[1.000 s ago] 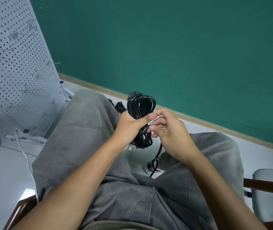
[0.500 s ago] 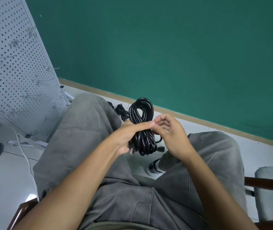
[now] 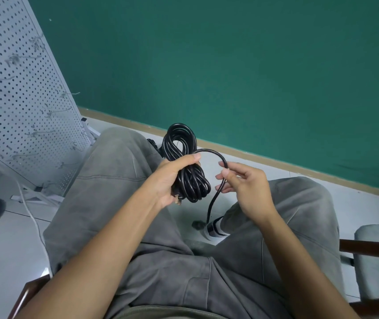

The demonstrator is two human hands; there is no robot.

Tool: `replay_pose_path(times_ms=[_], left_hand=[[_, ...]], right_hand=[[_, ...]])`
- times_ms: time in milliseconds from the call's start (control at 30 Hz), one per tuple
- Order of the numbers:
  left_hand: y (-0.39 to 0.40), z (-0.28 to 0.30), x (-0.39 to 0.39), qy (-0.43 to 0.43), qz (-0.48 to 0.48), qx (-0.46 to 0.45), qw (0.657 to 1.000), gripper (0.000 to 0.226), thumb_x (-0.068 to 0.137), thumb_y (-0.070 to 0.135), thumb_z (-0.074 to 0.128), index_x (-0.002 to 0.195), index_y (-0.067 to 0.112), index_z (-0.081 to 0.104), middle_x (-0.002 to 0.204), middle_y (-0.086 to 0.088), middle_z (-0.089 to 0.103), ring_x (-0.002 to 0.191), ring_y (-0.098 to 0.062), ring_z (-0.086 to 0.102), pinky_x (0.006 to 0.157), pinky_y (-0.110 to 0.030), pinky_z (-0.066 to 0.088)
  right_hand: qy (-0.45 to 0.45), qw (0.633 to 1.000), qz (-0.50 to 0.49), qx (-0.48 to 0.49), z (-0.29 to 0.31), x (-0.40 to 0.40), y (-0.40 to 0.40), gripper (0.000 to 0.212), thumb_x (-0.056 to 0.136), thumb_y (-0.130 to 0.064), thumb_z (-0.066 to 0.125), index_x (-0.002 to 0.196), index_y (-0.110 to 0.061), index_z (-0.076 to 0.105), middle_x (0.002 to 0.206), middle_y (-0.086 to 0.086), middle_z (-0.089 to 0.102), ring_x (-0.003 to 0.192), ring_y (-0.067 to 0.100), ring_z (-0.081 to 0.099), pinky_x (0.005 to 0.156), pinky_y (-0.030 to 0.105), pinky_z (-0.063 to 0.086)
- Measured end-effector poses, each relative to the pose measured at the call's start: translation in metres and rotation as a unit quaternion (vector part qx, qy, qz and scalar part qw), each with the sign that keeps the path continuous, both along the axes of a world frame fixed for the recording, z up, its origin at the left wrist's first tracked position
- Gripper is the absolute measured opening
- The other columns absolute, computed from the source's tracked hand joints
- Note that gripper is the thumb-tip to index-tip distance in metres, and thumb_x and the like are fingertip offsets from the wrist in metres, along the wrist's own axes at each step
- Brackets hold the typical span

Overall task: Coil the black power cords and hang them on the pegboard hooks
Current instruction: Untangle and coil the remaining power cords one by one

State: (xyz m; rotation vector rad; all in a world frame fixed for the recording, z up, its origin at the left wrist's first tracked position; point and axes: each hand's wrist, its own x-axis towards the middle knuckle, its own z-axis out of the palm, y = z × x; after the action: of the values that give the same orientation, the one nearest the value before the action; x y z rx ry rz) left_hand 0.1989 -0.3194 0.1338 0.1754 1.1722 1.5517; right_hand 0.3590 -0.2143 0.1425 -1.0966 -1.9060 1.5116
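A black power cord (image 3: 184, 157) is bundled in a figure-eight coil over my lap. My left hand (image 3: 172, 178) is closed around the coil's waist, with the metal plug prongs sticking out below the palm. A loose strand arcs from the coil to the right and drops between my knees toward the floor. My right hand (image 3: 246, 189) pinches this strand between thumb and fingers. The white pegboard (image 3: 18, 93) with several bare wire hooks stands at the left. More black cord (image 3: 154, 143) lies on the floor behind my left knee.
I sit on a wooden chair, grey trousers filling the lower view. A green wall runs behind. A thin white cable (image 3: 34, 222) hangs at the left near the pegboard's base. A grey padded seat (image 3: 377, 256) stands at the right edge.
My right hand has pulled away from the coil to the right, drawing out a loop of loose strand. The coil has stayed in my left hand.
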Motion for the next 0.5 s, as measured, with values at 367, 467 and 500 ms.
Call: replay_pose_path(times_ms=[367, 467, 500], left_hand=[[-0.001, -0.003, 0.005, 0.026, -0.078, -0.053, 0.995, 0.029, 0.060, 0.040, 0.091, 0.077, 0.022, 0.077, 0.086, -0.006, 0.072, 0.075, -0.024, 0.066, 0.092, -0.047, 0.051], [-0.002, -0.002, 0.005, 0.063, -0.074, -0.063, 0.993, 0.036, 0.071, 0.037, 0.089, 0.092, 0.014, 0.070, 0.088, -0.011, 0.067, 0.076, -0.027, 0.064, 0.082, -0.042, 0.049], [-0.001, -0.002, 0.005, 0.088, -0.075, -0.066, 0.991, 0.037, 0.073, 0.036, 0.088, 0.094, 0.013, 0.069, 0.087, -0.013, 0.066, 0.076, -0.027, 0.063, 0.080, -0.040, 0.049]], right_hand=[[0.041, 0.997, 0.023, 0.065, 0.067, -0.018, -0.004, 0.016, 0.102, -0.012, 0.060, 0.099, -0.019, 0.074, 0.071, -0.007, 0.069, 0.054, 0.011, 0.062, 0.065, 0.026, 0.056], [-0.007, 0.992, 0.041, 0.123, 0.078, -0.020, 0.003, 0.018, 0.104, -0.015, 0.056, 0.103, -0.011, 0.074, 0.061, -0.012, 0.060, 0.053, 0.008, 0.053, 0.056, 0.013, 0.043], [-0.033, 0.987, 0.063, 0.147, 0.083, -0.020, 0.006, 0.019, 0.105, -0.015, 0.055, 0.103, -0.013, 0.074, 0.060, -0.015, 0.060, 0.055, 0.009, 0.051, 0.055, 0.014, 0.041]])
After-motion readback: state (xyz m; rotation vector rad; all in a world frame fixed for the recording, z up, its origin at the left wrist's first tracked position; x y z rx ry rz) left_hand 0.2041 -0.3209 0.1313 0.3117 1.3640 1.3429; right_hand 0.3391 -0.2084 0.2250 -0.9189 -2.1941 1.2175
